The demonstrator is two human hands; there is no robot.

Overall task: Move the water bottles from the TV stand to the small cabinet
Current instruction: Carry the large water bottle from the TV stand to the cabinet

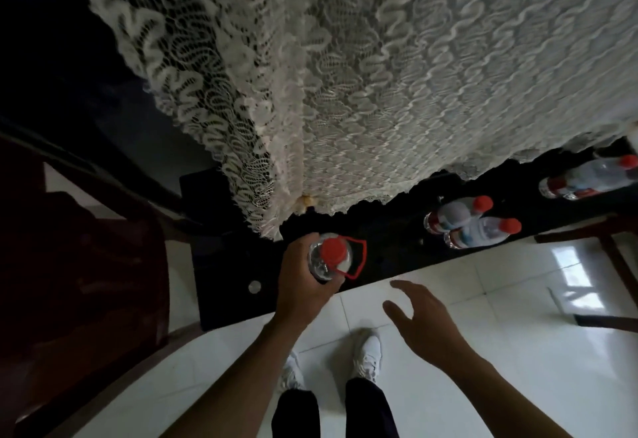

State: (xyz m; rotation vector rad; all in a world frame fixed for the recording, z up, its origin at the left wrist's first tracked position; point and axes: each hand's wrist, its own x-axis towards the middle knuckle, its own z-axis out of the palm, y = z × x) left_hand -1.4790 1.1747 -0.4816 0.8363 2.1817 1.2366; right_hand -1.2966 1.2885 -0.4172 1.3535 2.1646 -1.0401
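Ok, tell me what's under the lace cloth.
The lace cloth drapes something tall, fully covered, so I cannot identify it. Below its hem only the black stand top shows.

Dim on the left, where the dark wooden furniture (69, 265) sinks almost to black. Daylight comes from the right: a bright window reflection glares on the glossy white floor tiles (573, 275). The lace cloth (397, 75) catches soft light, slightly smeared by motion blur. Straight edges bow at the frame's borders, a wide-angle warp.
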